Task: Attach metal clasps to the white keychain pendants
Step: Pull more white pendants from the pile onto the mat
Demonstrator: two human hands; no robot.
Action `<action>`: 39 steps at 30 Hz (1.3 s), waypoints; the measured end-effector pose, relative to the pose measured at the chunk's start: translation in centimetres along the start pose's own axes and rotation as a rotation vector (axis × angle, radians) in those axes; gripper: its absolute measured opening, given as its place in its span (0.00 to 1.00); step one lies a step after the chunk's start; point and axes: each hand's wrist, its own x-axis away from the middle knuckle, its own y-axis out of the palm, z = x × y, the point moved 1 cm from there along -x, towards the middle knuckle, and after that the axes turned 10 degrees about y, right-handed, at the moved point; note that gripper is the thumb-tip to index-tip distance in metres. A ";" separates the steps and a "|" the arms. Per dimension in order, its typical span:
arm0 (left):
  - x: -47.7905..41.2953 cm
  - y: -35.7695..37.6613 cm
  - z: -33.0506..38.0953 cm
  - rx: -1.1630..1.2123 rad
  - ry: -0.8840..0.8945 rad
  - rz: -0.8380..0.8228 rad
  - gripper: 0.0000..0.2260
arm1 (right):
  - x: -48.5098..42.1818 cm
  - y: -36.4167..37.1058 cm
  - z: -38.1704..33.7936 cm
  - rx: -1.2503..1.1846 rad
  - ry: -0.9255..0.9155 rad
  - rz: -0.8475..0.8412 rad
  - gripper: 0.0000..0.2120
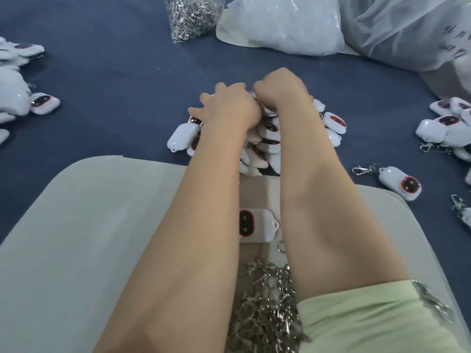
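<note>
Two hands (230,104); three bags (285,26); pendants (267,138) and clasps (265,301) heaped beyond counting.

a white plastic bag (288,24) lies on blue cloth (114,72) beyond a grey, perhaps cushioned, pad (89,225).

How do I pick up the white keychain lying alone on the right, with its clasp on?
Probably from above, pinching the pendant across its rounded long sides: it lies flat, face up, on its own. Its clasp sticks out leftward and looks thin, likely a looser hold.
</note>
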 end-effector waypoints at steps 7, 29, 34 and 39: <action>3.9 -1.3 -0.6 0.003 0.139 -0.099 0.11 | 4.1 -2.0 1.9 -0.011 -0.035 -0.008 0.15; 13.7 -2.4 -1.2 -0.051 0.006 0.093 0.19 | 13.6 -1.9 7.0 -0.116 -0.126 0.201 0.08; 11.3 -1.2 -3.8 -0.046 -0.166 0.076 0.23 | 12.4 0.2 3.4 -0.294 -0.290 0.175 0.15; 9.9 -0.4 -4.6 -0.063 -0.176 0.057 0.24 | 10.3 2.3 0.9 -0.154 -0.360 0.023 0.17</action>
